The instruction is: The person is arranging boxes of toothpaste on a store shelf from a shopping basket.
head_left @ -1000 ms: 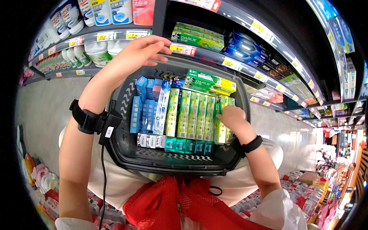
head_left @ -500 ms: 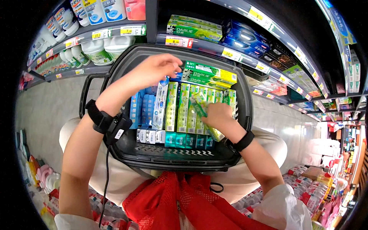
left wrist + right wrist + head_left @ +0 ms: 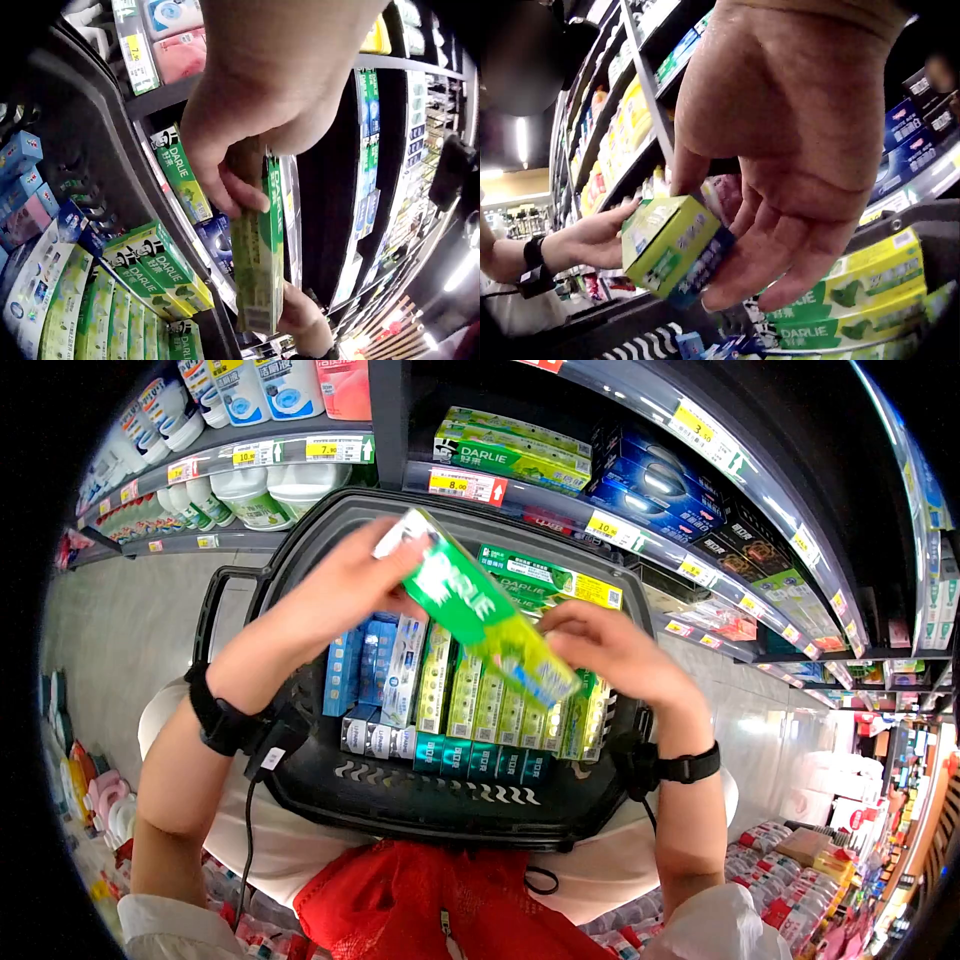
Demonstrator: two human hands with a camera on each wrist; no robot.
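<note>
A green and yellow Darlie toothpaste box (image 3: 480, 615) is held slanting above the black basket (image 3: 450, 822). My left hand (image 3: 365, 575) grips its upper left end, thumb and fingers on opposite sides. At the lower right end, my right hand (image 3: 625, 660) has its thumb and fingers about the box's edges. The right wrist view shows the box's yellow-green end face (image 3: 679, 244) beside those fingers. Inside the basket stand a row of green and yellow toothpaste boxes (image 3: 465, 695), blue boxes (image 3: 345, 670), silver boxes (image 3: 378, 738) and teal boxes (image 3: 480, 757). More Darlie boxes (image 3: 595, 592) lie across the back.
The basket rests on the person's lap. Just beyond its back rim, a shelf (image 3: 400, 475) holds Darlie boxes (image 3: 515, 450) and blue boxes (image 3: 655, 475). White jugs (image 3: 240, 495) stand on the left shelf. Packed bottles (image 3: 760, 860) lie behind at right.
My right hand took a toothpaste box from the row's right end and lifted it up and leftward. My left hand, empty before, now grips the box's other end.
</note>
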